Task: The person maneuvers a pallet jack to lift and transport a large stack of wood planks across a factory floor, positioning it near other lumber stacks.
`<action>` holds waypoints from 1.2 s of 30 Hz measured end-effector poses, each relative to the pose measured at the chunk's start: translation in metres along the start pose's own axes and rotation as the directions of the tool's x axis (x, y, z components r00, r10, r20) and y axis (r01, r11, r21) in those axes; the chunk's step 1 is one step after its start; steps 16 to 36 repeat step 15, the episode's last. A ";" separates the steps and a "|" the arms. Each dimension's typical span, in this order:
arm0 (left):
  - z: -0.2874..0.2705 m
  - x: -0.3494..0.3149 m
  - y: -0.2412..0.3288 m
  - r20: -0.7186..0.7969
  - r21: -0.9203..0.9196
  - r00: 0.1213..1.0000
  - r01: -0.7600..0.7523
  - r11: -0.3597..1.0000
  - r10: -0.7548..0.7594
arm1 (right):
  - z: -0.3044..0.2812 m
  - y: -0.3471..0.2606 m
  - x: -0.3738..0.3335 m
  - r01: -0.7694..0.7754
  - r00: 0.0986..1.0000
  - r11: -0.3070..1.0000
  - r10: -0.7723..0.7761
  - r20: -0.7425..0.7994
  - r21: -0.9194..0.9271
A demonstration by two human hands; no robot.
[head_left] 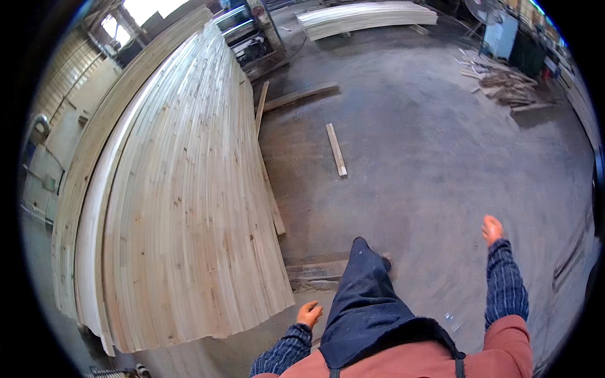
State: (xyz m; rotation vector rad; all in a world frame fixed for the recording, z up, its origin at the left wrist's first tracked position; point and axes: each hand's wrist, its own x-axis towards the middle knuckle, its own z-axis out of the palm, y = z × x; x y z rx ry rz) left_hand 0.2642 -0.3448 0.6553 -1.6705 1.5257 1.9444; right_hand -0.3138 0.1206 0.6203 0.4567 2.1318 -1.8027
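Observation:
My left hand (309, 314) hangs low beside the near right corner of a long stack of pale planks (189, 208). Its fingers are curled in, and I see nothing in them; a small gap of floor lies between it and the wood. My right hand (492, 230) is held out at the right over bare concrete, its fingers folded together with nothing visible in them. Between my two arms hangs a dark apron (372, 296), and a dark shoe tip pokes out at its far end.
A short wooden block (336, 150) lies on the concrete floor (416, 151) ahead. A beam (301, 97) and thin strips lie along the stack's right side. Farther off are another plank stack (368, 17), scrap wood (507, 85) and a light-blue cabinet (501, 34).

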 end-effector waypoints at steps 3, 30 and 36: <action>-0.010 0.039 -0.020 -0.208 -0.273 0.965 0.098 0.957 -0.158 | 0.206 -0.107 -0.010 0.080 0.947 0.981 -0.020 0.321 -0.174; 0.039 0.202 0.277 0.017 -0.369 0.996 0.087 0.925 -0.087 | 0.413 -0.148 0.144 0.371 0.674 0.621 0.332 0.660 -0.691; 0.039 0.202 0.277 0.017 -0.369 0.996 0.087 0.925 -0.087 | 0.413 -0.148 0.144 0.371 0.674 0.621 0.332 0.660 -0.691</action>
